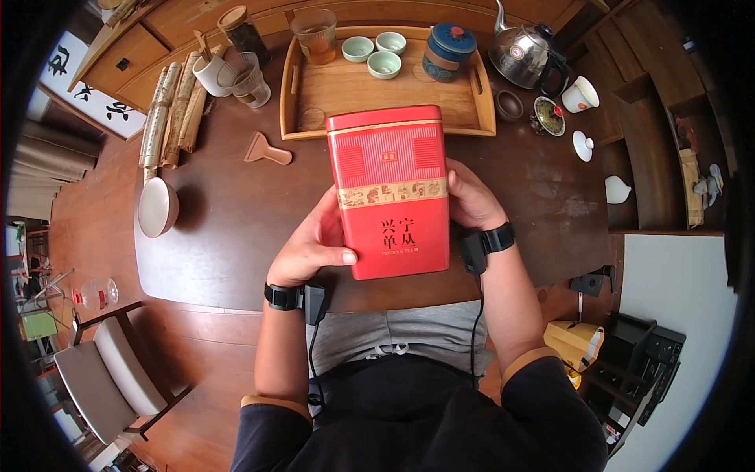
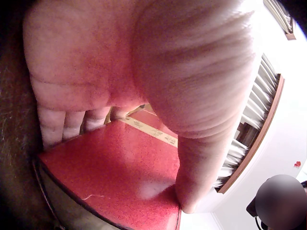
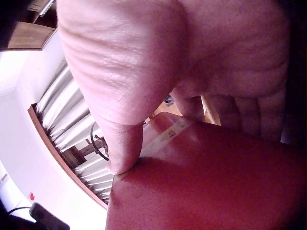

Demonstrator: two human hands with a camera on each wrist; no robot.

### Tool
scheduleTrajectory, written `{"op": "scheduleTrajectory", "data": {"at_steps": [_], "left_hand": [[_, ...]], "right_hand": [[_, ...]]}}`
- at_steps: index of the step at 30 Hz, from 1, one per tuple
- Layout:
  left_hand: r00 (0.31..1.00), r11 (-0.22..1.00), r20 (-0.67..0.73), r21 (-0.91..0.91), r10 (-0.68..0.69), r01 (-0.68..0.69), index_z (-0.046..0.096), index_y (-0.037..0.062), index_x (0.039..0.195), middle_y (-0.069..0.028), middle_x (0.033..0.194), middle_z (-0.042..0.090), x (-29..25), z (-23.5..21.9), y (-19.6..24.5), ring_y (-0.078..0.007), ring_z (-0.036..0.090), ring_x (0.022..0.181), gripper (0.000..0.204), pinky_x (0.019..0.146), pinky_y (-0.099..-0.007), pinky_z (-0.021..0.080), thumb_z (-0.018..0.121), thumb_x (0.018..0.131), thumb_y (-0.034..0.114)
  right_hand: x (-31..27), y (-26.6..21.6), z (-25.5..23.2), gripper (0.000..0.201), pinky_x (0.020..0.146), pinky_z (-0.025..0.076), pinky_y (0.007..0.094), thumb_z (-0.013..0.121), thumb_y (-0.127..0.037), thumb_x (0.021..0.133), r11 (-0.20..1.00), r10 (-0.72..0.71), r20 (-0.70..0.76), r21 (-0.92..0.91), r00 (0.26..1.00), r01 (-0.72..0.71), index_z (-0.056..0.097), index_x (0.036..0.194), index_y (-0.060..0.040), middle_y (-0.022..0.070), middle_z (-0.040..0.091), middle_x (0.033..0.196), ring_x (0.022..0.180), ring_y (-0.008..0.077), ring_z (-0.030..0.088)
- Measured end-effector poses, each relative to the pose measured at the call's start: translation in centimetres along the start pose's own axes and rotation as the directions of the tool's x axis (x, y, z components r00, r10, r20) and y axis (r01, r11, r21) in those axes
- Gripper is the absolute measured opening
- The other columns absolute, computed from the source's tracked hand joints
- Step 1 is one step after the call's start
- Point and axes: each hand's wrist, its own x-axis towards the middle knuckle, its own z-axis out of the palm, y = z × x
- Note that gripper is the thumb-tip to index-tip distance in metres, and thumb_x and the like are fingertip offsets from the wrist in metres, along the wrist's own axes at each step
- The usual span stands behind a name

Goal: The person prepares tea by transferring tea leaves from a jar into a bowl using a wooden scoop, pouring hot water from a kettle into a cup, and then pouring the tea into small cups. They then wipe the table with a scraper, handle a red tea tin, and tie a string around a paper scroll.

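A red tea tin [image 1: 393,216] with a gold patterned band and dark Chinese characters is held upright in front of the body, its lid on. My left hand [image 1: 308,245] grips its left side, thumb on the front face and the other fingers reaching behind. On the opposite side my right hand [image 1: 476,203] holds it, thumb by the front edge and fingers behind. Both wrist views show a palm close against the red side of the tin [image 2: 115,167], with fingers partly hidden beyond it.
Behind the tin lies a wooden tray [image 1: 291,102] with several green cups [image 1: 384,66], a glass pitcher [image 1: 316,43] and a blue jar [image 1: 450,55]. A kettle [image 1: 525,59] and gaiwan [image 1: 548,116] stand right; a bowl [image 1: 159,208] and wooden scraper [image 1: 267,149] sit left.
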Motion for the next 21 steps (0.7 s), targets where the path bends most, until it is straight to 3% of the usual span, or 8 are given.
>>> {"op": "scheduleTrajectory", "data": {"at_steps": [21], "left_hand": [[1.000, 0.999, -0.003, 0.032, -0.004, 0.004, 0.018, 0.0033, 0.167, -0.0085, 0.165, 0.039, -0.07, -0.08, -0.01, -0.0209, 0.035, 0.153, 0.119, 0.126, -0.0387, 0.029, 0.090, 0.072, 0.005]], "right_hand": [[0.02, 0.07, -0.15, 0.096, 0.114, 0.045, 0.0393, 0.080, -0.061, 0.086, 1.000, -0.004, 0.012, 0.008, 1.000, 0.004, 0.047, 0.152, 0.0014, 0.0113, 0.061, 0.147, 0.134, 0.0215, 0.058]]}}
